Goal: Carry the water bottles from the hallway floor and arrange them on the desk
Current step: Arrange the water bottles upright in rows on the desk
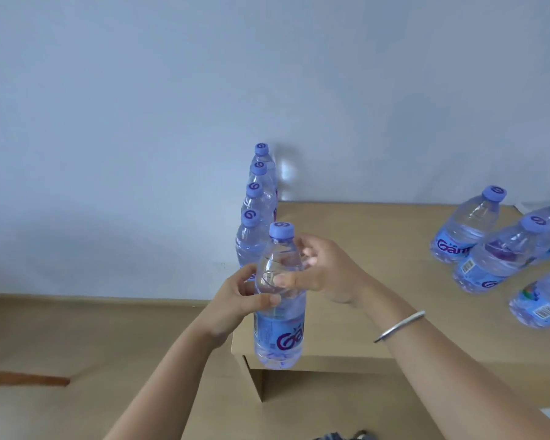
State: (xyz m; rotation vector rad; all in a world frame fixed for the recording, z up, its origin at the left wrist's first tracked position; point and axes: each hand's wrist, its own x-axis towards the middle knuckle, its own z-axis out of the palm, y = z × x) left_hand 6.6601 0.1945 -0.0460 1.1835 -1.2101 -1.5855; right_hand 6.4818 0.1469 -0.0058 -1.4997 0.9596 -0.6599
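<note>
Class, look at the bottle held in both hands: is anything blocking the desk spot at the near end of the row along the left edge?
Nothing visible does. The held bottle is at the desk corner, just in front of the row.

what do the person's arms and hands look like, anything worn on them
Both forearms are bare, with no sleeves or gloves in view. The right wrist carries a thin silver bangle. The left hand and right hand show no rings or markings.
</note>
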